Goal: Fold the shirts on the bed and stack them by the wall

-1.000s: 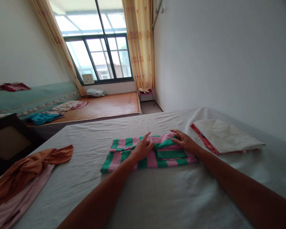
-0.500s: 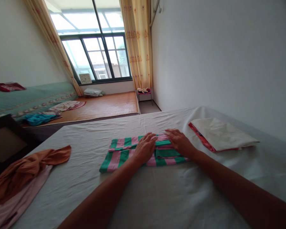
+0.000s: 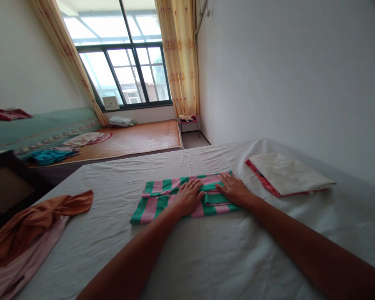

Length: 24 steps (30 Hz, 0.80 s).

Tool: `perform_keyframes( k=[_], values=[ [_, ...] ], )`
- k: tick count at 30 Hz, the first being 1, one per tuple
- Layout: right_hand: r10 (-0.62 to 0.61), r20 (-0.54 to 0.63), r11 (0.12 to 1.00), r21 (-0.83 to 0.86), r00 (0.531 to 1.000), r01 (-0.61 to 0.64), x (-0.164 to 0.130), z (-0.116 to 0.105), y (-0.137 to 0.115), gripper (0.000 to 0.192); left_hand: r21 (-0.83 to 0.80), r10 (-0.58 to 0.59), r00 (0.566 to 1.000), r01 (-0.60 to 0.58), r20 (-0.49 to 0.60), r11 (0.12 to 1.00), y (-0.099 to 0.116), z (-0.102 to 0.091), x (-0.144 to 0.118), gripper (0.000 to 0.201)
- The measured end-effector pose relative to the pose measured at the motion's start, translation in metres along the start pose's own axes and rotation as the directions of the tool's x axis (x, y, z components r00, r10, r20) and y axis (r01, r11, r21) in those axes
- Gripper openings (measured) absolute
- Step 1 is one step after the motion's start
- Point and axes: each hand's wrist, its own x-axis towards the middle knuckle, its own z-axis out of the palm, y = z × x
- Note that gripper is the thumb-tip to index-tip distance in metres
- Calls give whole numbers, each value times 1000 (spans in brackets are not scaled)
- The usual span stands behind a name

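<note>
Both forearms reach forward across the white bedsheet, converging on a folded pink-and-green striped cloth that lies flat near the middle of the bed. The left hand rests palm down on the cloth, fingers extended and held close together, pointing away from the body and slightly toward the right. The right hand lies palm down too — fingers a little spread, angled leftward — pressing on the right end of the cloth, where a smaller folded layer shows between the two hands. Neither hand pinches or grips anything; both are flat against the fabric, near each other but not touching.

To the right, just beyond the right hand, sits a folded cream-white cloth with a red edge. On the left edge of the bed a crumpled rust-orange garment lies over a pale pink fabric — well apart from the hands.
</note>
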Motion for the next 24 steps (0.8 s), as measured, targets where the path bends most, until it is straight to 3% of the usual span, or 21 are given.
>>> perform_keyframes(
  k=[7,11,19,24],
  values=[
    [159,-103,987,34,982,-157,18,4,43,45,9,-29,1000,29,10,1000,-1,-4,-3,47],
    [266,-101,963,76,959,-259,32,-1,68,40,6,-21,1000,21,-7,1000,0,-3,-3,46],
    [321,-142,934,215,937,-287,31,-8,75,25,18,-33,999,33,7,999,2,-4,-2,46],
    [374,-175,925,138,911,-353,27,-18,76,24,17,-27,1000,27,1,999,0,-2,-2,47]
  ],
)
